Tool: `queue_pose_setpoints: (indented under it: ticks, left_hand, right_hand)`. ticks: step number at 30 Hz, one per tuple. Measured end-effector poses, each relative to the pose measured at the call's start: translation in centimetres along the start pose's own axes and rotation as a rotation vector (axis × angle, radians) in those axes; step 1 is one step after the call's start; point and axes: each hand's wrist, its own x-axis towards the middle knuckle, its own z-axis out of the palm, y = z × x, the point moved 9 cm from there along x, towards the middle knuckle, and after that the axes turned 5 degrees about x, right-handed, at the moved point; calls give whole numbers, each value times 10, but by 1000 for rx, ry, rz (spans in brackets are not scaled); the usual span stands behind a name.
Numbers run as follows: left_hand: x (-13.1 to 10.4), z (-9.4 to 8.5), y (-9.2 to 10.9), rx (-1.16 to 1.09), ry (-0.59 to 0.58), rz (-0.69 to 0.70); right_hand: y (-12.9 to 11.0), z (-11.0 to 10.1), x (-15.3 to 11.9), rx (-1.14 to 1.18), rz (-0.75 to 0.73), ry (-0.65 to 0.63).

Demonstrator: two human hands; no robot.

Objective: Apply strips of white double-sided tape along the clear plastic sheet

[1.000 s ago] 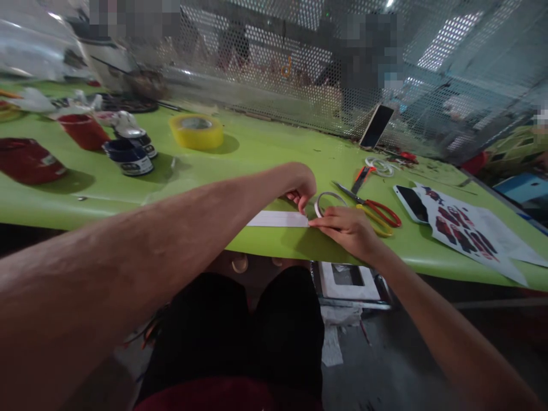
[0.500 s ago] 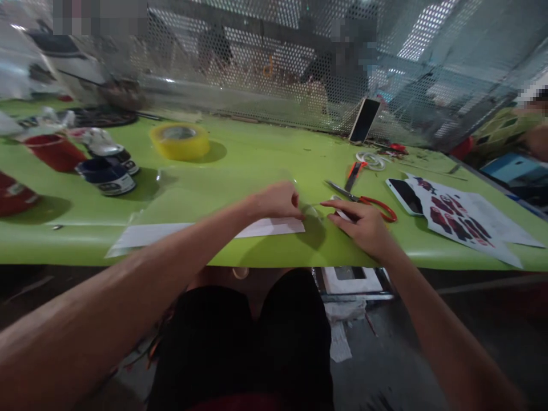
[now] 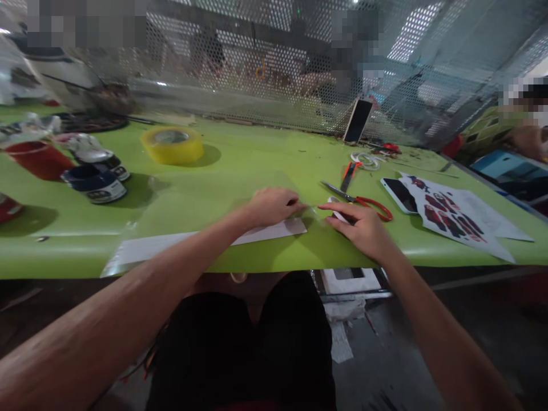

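My left hand (image 3: 274, 206) rests low over a clear plastic sheet (image 3: 205, 191), with its fingertips pressed together at the sheet's right end. Under that forearm runs a white paper strip (image 3: 156, 246) along the sheet's front edge. A thin, shiny strip of clear tape (image 3: 314, 210) spans the short gap between my two hands. In my closed right hand (image 3: 362, 225) is a small white tape roll (image 3: 338, 211), partly covered by the fingers. Scissors (image 3: 371, 206) with red handles lie just behind that hand, beside an orange-and-black cutter (image 3: 350, 176).
A wide yellow tape roll (image 3: 171, 154) sits behind the sheet. Paint pots, one dark blue (image 3: 96, 185) and one red (image 3: 40, 162), stand at the left. To the right lie a phone (image 3: 399, 195) and printed papers (image 3: 454, 214). Another phone (image 3: 358, 121) leans against the perforated screen.
My left hand has gone from a tight fist to a flatter pose near the sheet's right end. My right hand stays nearly in place with the roll. The view has shifted slightly.
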Motion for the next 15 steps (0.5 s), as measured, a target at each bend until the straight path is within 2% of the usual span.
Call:
queue_pose_setpoints:
  ticks: [5,15]
  left_hand:
    - [5,-1,4,-20,-97,86]
    - [4,-2,7,27,-115,85]
  right_hand:
    - [-2,0,0,8,15,-8]
    - [-1,-1,0,13,27,-6]
